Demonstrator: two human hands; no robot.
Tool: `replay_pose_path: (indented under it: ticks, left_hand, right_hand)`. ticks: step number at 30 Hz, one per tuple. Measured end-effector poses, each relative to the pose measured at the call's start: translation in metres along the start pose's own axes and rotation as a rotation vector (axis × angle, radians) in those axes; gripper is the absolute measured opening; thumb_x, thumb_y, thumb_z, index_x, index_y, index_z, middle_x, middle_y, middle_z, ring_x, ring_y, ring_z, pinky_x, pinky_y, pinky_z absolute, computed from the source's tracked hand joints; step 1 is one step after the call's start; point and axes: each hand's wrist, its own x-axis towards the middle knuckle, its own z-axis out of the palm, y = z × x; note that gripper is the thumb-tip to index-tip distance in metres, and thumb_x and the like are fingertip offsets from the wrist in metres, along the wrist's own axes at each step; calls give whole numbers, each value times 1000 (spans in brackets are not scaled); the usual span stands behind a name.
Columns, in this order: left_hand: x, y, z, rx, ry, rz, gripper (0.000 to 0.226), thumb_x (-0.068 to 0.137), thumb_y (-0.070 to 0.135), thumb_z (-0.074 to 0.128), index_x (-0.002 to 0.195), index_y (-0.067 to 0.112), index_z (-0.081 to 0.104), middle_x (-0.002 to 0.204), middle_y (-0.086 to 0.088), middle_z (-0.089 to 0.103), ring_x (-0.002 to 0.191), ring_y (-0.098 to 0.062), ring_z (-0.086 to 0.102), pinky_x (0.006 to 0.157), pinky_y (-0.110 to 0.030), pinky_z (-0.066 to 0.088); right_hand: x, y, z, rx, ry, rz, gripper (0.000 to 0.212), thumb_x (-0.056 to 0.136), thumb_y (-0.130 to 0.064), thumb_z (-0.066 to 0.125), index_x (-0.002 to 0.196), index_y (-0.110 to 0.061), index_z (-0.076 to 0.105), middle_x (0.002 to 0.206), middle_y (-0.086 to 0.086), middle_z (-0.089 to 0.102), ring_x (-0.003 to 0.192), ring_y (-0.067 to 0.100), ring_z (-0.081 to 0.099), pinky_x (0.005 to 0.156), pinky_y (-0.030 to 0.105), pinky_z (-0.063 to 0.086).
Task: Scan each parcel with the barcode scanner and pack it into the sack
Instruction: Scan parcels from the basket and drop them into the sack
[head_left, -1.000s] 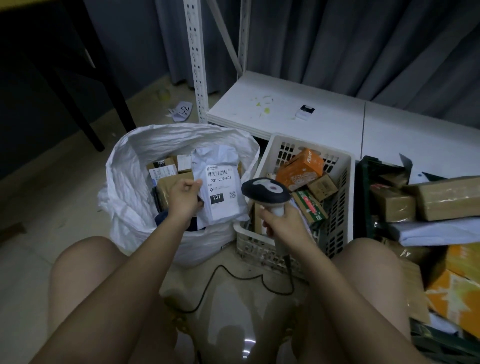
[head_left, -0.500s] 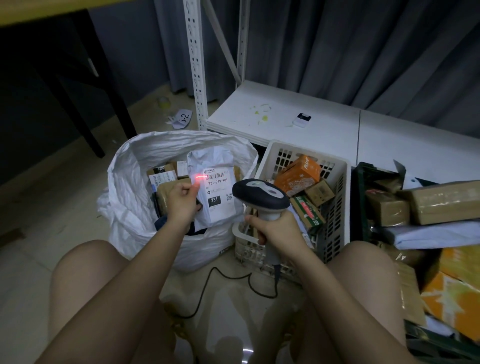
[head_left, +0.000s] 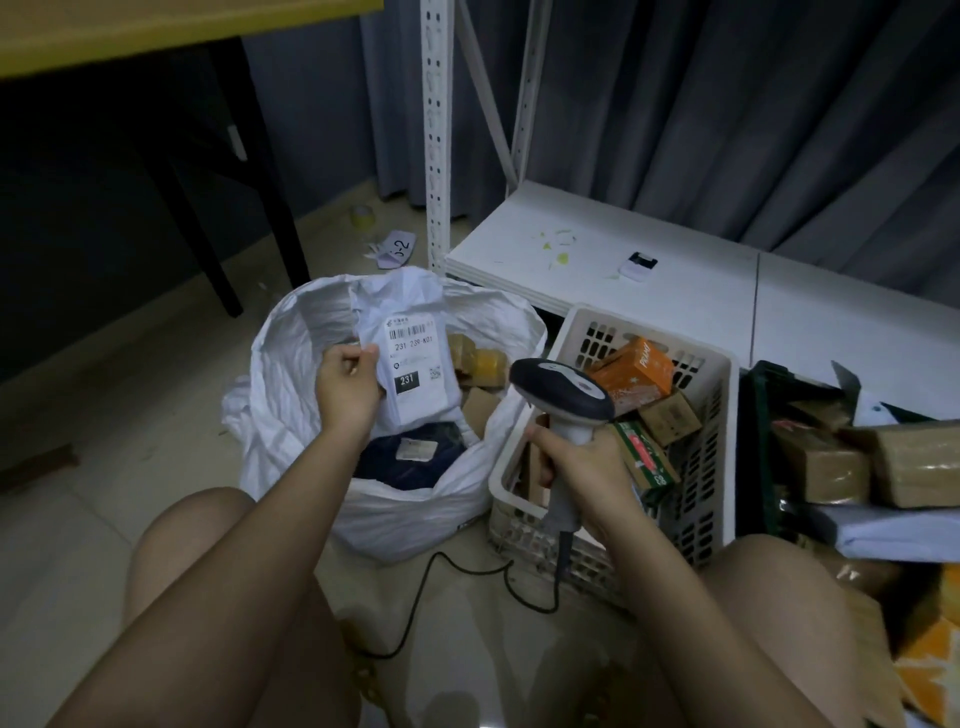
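White poly mailer parcel (head_left: 410, 358) is hanging label-up over the open sack (head_left: 291, 395), far left of the basket (head_left: 719, 415). It's looking light, soft and floppy, likely slick film, so an edge pinch is enough. Left hand (head_left: 347, 387) is pinching its left edge, fingers curled round it. Right hand (head_left: 582, 462) is wrapping the barcode scanner (head_left: 561, 397) handle, near the basket's left rim
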Motion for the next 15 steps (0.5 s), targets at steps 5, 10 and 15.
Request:
replay_pose_path:
  ticks: [5, 10, 15]
  left_hand:
    - [47, 25, 0, 233, 51, 240, 14, 95, 22, 55, 83, 14, 51, 88, -8, 60, 81, -23, 56, 70, -27, 41]
    - [76, 40, 17, 383, 55, 438, 11, 99, 17, 49, 91, 9, 50, 91, -5, 54, 79, -16, 48, 65, -26, 32]
    - [99, -10, 23, 963, -344, 428, 14, 91, -1, 48, 100, 3, 58, 108, -16, 58, 99, -29, 55, 84, -40, 42]
  right_hand:
    - [28, -5, 12, 0, -13, 62, 25, 87, -12, 69, 67, -7, 55, 55, 8, 55, 48, 18, 52, 51, 28, 46]
    - [54, -6, 28, 20, -22, 96, 20, 89, -5, 66, 72, -4, 55, 55, 10, 52, 43, 18, 48, 44, 27, 43]
    - [71, 3, 37, 20, -61, 128, 23, 89, -6, 66, 70, -6, 53, 55, 9, 51, 45, 20, 47, 50, 31, 44]
